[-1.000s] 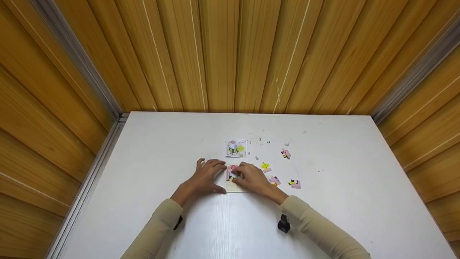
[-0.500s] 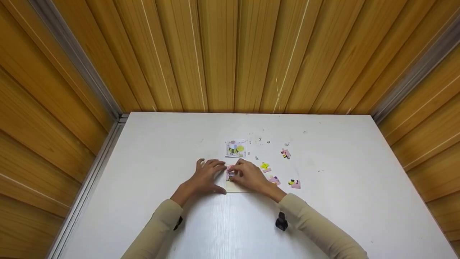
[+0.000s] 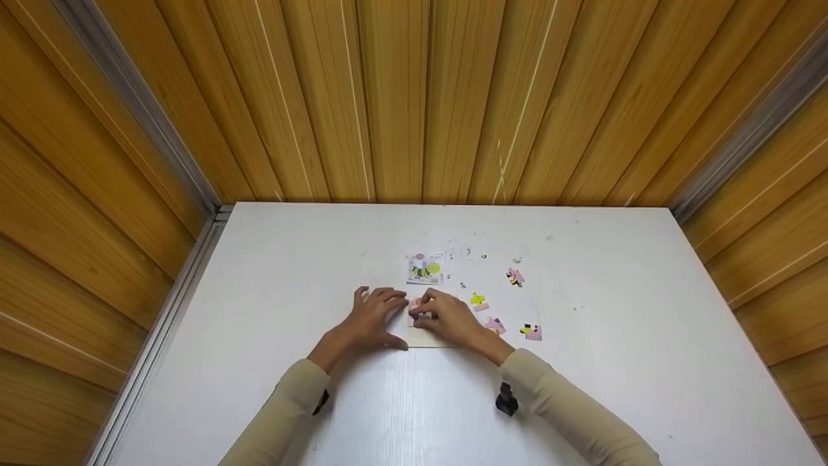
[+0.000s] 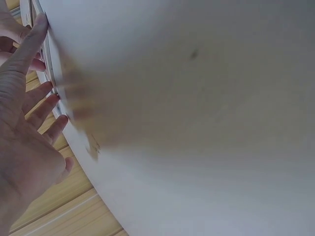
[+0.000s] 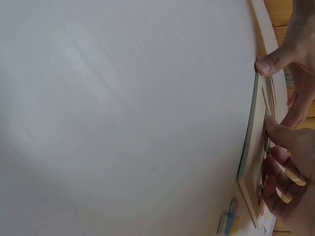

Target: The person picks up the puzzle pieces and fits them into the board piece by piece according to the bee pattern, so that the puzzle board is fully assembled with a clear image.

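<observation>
A small wooden puzzle board point(image 3: 424, 338) lies on the white table, its upper part carrying pink printed pieces and its lower strip bare. My left hand point(image 3: 369, 320) is spread along the board's left side, thumb at the near corner and fingertips at the upper edge. Over the board, my right hand point(image 3: 453, 317) pinches a puzzle piece between thumb and fingers. The right wrist view shows that puzzle piece point(image 5: 266, 102) tilted above the board, with the thumb on its edge. My right fingers hide most of the pink picture.
Right of the board lie loose puzzle pieces: a yellow and pink one point(image 3: 477, 299), a pink one point(image 3: 495, 325), a pink and black one point(image 3: 532, 332) and another farther back point(image 3: 515, 277). A bee picture point(image 3: 425, 268) sits behind the board. Wood-look panels point(image 3: 394, 97) rise behind the table.
My right hand has shifted slightly left over the board since a second ago, still pinching the piece. My left hand stays in place.
</observation>
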A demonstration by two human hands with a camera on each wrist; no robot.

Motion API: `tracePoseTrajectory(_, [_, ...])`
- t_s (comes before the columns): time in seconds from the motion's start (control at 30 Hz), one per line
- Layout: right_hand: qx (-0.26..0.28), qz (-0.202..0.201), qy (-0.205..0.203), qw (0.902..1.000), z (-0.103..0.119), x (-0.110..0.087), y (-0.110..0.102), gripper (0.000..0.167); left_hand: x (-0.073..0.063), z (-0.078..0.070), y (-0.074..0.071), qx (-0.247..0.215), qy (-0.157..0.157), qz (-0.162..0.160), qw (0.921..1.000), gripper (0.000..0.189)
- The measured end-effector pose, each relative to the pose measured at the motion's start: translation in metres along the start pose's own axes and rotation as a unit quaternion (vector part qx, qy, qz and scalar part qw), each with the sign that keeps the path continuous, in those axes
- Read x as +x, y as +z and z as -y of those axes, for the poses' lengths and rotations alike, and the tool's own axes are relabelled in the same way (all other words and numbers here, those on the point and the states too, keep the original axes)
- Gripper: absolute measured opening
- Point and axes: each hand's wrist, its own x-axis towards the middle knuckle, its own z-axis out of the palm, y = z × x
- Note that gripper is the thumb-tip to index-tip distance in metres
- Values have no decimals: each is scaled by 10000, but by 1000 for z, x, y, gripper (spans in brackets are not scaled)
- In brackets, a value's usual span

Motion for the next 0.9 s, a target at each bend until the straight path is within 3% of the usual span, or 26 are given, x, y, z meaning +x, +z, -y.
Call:
tracePoseTrajectory(0.3, [-163,182,26,9997,2,-1,-2,28,-2,0,1,-36,71,-37,10000,89])
tracePoseTrajectory(0.6, [-285,212,-202,9992,3,2,-6,26,-1,-2,-1,76,35,8,10000,89])
tracePoseTrajectory(0.9, [-617,554,-130,9965,5,-1,-10,27,0,-2,0,122,0,8,9999,89])
